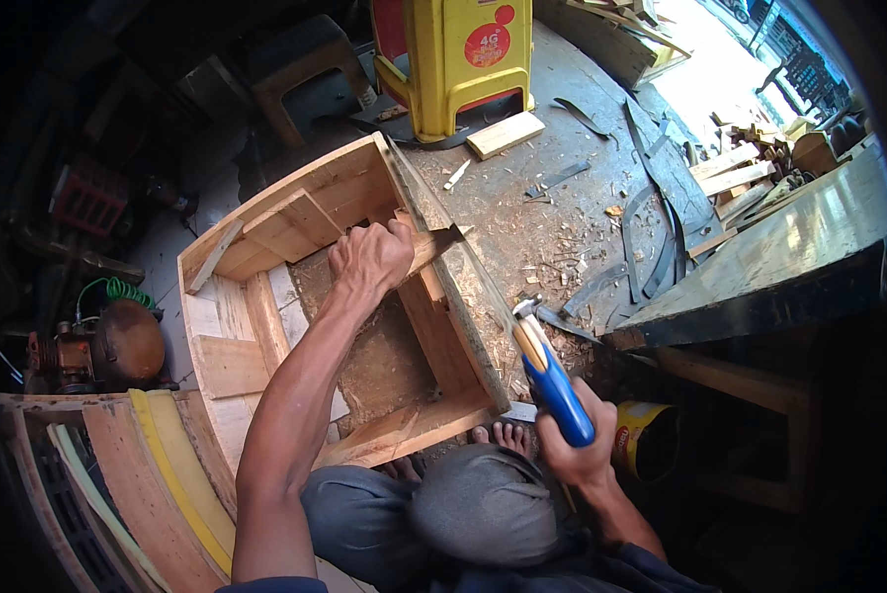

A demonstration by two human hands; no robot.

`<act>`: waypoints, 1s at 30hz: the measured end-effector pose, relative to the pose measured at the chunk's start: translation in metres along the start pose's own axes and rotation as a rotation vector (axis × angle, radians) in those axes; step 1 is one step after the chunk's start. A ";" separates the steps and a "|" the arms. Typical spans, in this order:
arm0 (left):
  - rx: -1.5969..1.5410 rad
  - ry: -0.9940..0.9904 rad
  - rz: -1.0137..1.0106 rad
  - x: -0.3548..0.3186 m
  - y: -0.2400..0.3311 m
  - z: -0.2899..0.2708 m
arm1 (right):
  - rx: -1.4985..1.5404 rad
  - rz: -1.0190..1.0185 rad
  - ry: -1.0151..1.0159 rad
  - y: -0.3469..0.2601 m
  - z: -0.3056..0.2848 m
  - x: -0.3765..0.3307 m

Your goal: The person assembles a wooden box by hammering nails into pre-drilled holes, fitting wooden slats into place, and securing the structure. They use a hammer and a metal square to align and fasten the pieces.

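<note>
My right hand [584, 435] is wrapped round the blue handle of a handsaw [559, 393]. The saw's thin blade, smeared and hard to make out, slants up and left across a strip of wood [427, 250]. My left hand [372, 259] is closed in a fist on that strip, at the right side of an open wooden frame [458, 410]. The strip's tip juts past the frame's right edge, with a dark patch near the blade. The frame has curved plank walls and lies in front of my knees. A small metal hammer head [526, 306] shows beside the saw handle.
Beyond the frame stand a yellow plastic stool [483, 74] and a loose wood block [506, 134]. Shavings and black strips [651, 237] litter the floor. A bench [760, 267] and a yellow tin [641, 435] are at right, a compressor [117, 341] at left.
</note>
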State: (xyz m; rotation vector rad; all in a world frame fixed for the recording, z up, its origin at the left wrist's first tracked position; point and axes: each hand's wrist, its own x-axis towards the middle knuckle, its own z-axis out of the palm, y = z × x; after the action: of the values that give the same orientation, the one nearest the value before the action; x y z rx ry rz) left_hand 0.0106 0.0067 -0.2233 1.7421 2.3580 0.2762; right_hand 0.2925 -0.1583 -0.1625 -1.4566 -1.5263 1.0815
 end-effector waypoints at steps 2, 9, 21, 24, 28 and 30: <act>-0.016 -0.080 -0.007 -0.001 0.004 -0.005 | -0.233 -0.112 -0.021 -0.004 -0.062 -0.078; 0.011 -0.081 0.047 0.000 0.001 -0.006 | -0.003 -0.002 0.000 -0.011 0.009 0.014; 0.015 -0.081 0.038 0.016 -0.003 -0.013 | -0.341 0.034 0.104 -0.029 -0.066 -0.105; -0.016 -0.012 0.084 0.013 -0.006 -0.005 | -0.031 -0.061 0.033 -0.008 0.004 0.006; -0.046 0.027 0.022 0.020 -0.006 -0.009 | -0.001 -0.125 0.067 -0.002 0.049 0.085; -0.060 -0.014 -0.003 0.022 -0.023 -0.009 | 0.105 -0.010 0.022 -0.002 0.030 0.024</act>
State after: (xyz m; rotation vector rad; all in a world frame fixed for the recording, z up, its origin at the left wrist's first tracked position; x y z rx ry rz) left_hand -0.0189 0.0206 -0.2213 1.7081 2.3178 0.3294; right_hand 0.2621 -0.1371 -0.1723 -1.3835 -1.4387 1.1194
